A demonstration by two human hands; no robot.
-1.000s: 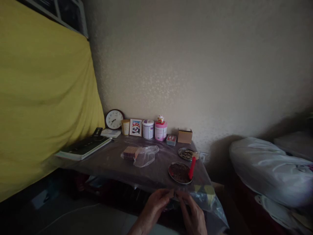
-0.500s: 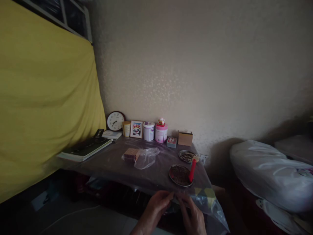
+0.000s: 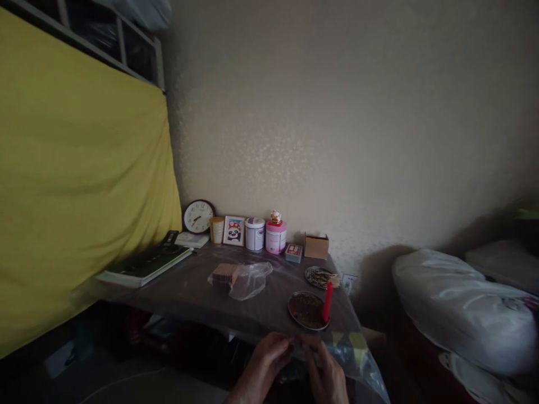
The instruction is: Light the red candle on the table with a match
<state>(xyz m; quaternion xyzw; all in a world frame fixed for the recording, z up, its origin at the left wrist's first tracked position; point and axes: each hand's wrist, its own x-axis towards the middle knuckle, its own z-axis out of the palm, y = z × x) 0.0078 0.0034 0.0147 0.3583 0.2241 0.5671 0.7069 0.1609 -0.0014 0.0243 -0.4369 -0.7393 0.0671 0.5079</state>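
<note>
At the table's near edge my left hand (image 3: 268, 358) is closed, thumb and fingers pinched together. My right hand (image 3: 327, 370) faces it with its fingers also drawn together. The fingertips of both nearly meet, and what lies between them is too small and dark to make out. Just beyond, a red candle (image 3: 327, 302) stands upright at the right side of a round metal plate (image 3: 306, 310) with a dark, stained surface. Behind that, a second round plate (image 3: 319, 277) bears many thin sticks. A brown block-like stack (image 3: 224, 275) sits partly in a clear plastic bag (image 3: 251, 280).
Along the wall stand a clock (image 3: 199, 217), a cup (image 3: 217, 230), a framed panda picture (image 3: 234, 230), two canisters (image 3: 255, 234), a small red-topped box (image 3: 293, 252) and a cardboard box (image 3: 316, 246). A large book (image 3: 145, 265) lies left; white bags (image 3: 455, 308) are piled right.
The view has tilted slightly upward, so the table and its things sit lower in the picture. Both hands stay pinched close together at the table edge.
</note>
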